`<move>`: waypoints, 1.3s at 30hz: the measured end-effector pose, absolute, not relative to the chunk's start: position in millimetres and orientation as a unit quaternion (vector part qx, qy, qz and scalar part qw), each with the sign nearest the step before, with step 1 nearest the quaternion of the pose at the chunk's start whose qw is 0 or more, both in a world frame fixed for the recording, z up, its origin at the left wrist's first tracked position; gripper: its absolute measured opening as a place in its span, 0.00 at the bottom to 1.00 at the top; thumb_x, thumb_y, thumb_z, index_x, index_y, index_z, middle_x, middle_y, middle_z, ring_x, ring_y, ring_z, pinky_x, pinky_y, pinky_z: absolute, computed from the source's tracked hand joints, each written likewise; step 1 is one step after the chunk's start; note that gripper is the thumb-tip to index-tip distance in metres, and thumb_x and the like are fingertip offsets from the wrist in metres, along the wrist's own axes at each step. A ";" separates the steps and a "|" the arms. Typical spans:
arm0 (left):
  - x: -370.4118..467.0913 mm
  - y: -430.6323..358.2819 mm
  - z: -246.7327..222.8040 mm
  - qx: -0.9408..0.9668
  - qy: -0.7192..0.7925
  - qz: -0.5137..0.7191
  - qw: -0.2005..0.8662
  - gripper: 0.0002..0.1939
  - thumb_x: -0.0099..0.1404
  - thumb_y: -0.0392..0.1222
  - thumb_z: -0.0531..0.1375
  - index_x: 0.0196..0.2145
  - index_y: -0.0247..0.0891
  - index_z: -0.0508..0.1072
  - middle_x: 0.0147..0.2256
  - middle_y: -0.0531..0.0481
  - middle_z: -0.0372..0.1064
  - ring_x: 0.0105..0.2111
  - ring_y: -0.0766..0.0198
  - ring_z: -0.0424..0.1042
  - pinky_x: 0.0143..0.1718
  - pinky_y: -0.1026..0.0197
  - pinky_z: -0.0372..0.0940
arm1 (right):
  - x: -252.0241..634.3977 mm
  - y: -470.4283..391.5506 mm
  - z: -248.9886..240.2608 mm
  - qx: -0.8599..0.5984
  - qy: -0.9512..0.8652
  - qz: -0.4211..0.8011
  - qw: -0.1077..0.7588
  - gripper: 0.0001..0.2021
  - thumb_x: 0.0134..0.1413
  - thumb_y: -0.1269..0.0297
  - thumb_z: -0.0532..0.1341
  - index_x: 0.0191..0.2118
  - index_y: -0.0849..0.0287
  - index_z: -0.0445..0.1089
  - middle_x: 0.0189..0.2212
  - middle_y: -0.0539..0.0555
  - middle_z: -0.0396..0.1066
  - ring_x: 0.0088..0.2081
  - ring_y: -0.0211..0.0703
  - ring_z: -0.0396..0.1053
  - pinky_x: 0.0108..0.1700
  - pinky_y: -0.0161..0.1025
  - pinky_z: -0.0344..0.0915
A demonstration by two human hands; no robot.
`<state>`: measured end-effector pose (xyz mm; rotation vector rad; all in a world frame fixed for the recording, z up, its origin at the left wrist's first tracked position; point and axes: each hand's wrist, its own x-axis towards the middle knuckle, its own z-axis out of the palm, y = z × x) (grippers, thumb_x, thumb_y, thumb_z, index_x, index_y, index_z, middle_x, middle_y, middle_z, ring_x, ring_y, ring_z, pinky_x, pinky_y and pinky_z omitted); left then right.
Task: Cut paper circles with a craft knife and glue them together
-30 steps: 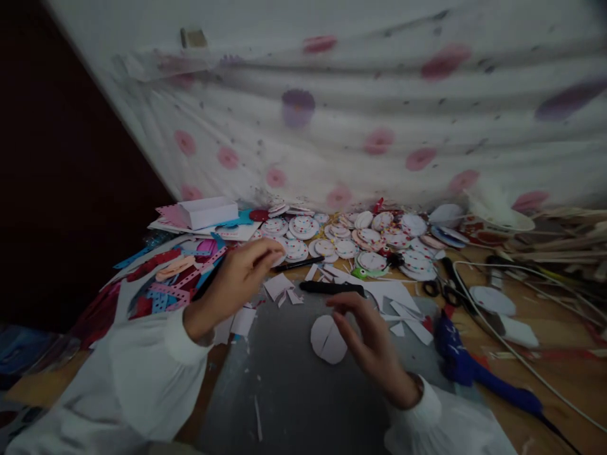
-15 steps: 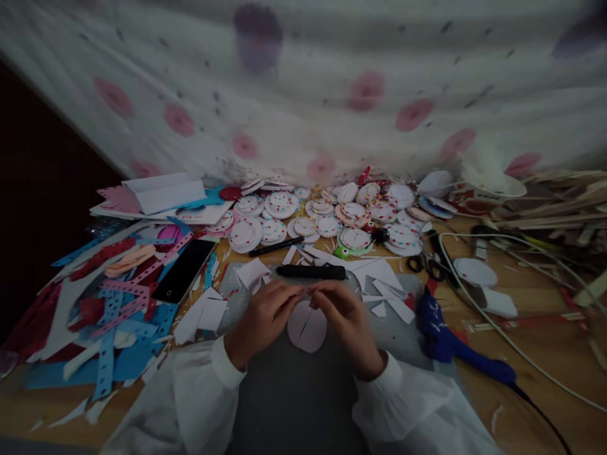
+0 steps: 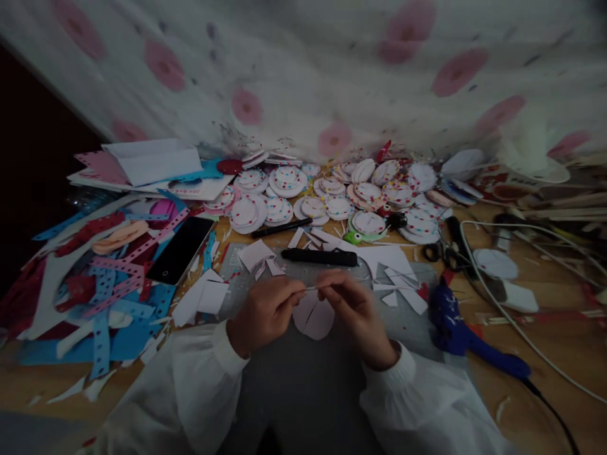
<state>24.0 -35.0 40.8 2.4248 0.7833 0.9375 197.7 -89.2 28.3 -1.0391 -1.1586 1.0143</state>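
Note:
My left hand and my right hand face each other over the grey mat. Between their pinched fingertips is a small, thin, pale strip, too small to make out well. Just below the fingertips lies a white paper disc with a dark line or slit across it. A thick black pen-like tool rests beyond my hands, with white paper offcuts on both sides of it.
Decorated paper discs are heaped along the back. At left are a phone and coloured strips. A blue glue gun, scissors and a white cable are at right.
The view has shifted, so the tabletop things appear higher. My fingertips have moved slightly apart, and the thin strip between them now shows more clearly.

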 end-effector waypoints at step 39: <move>24.2 -38.5 53.4 0.845 0.288 0.321 0.316 0.08 0.66 0.34 0.54 0.31 0.37 0.72 0.23 0.52 0.70 0.22 0.69 0.67 0.25 0.66 0.59 | 200.5 -92.8 30.9 -0.420 -0.459 0.547 0.561 0.09 0.60 0.56 0.59 0.33 0.55 0.69 0.31 0.50 0.65 0.35 0.40 0.64 0.39 0.38 0.63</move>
